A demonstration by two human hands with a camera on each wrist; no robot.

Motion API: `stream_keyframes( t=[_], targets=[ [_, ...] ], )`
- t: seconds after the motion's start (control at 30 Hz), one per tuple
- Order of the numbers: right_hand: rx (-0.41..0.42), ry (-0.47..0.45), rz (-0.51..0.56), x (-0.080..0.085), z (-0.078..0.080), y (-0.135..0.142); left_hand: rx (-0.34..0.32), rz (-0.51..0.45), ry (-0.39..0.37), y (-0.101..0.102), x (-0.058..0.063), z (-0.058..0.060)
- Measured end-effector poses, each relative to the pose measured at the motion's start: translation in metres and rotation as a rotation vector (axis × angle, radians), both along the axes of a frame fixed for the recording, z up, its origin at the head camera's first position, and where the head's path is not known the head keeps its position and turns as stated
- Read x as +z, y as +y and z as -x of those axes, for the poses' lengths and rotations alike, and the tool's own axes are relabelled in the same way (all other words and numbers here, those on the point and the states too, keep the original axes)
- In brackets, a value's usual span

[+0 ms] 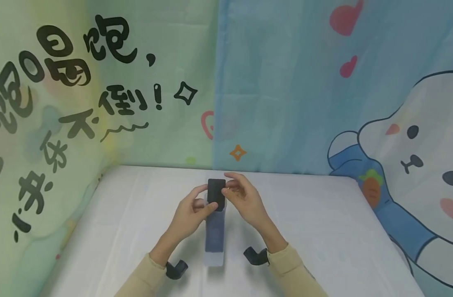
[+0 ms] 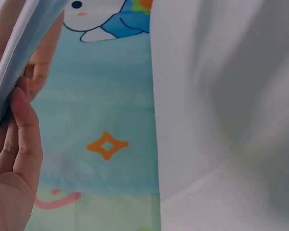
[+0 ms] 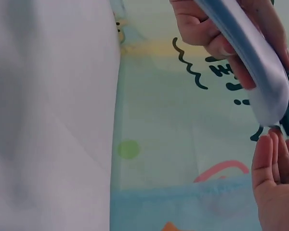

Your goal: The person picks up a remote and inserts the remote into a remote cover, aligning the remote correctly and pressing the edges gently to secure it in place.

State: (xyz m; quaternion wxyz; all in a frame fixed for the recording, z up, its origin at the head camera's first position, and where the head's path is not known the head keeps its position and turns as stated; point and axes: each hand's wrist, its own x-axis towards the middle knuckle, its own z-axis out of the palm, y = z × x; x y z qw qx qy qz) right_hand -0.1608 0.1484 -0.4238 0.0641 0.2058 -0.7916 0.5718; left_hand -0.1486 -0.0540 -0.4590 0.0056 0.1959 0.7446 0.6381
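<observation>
In the head view a long, narrow blue case-like thing (image 1: 214, 233) with a whitish end stands out over the table, with a flat black rectangular piece (image 1: 217, 190) at its far end. My left hand (image 1: 189, 214) grips it from the left, its thumb across the black piece's lower edge. From the right, my right hand (image 1: 246, 202) pinches the black piece's edge with thumb and fingers, index finger raised. The right wrist view shows the case-like thing (image 3: 253, 53) as curved, smooth and pale, with the left hand around it and the right fingertips (image 3: 264, 144) at the dark end.
A white-covered table (image 1: 137, 198) lies under both hands. Behind it hangs a printed curtain (image 1: 271, 103) with large black lettering and a cartoon animal. Black wrist mounts (image 1: 176, 269) stick out from both beige sleeves (image 1: 293, 268).
</observation>
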Motion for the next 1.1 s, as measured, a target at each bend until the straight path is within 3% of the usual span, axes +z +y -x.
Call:
stream_keyframes(
  t=[0.13,0.4,0.7,1.1],
  targets=[
    [-0.011,-0.045,-0.011,-0.005,-0.006,0.003,0.03,-0.049,-0.035,-0.002,0.002,0.002],
    [0.146,-0.127,-0.081,-0.019,-0.012,-0.001,0.04,-0.1,-0.082,-0.003,0.004,0.005],
    [0.322,-0.129,-0.079,-0.021,-0.012,-0.002,-0.027,-0.133,-0.138,-0.004,0.003,0.005],
    [0.411,-0.084,-0.017,-0.027,-0.009,-0.001,-0.029,-0.096,-0.154,-0.005,0.0,0.005]
  ],
)
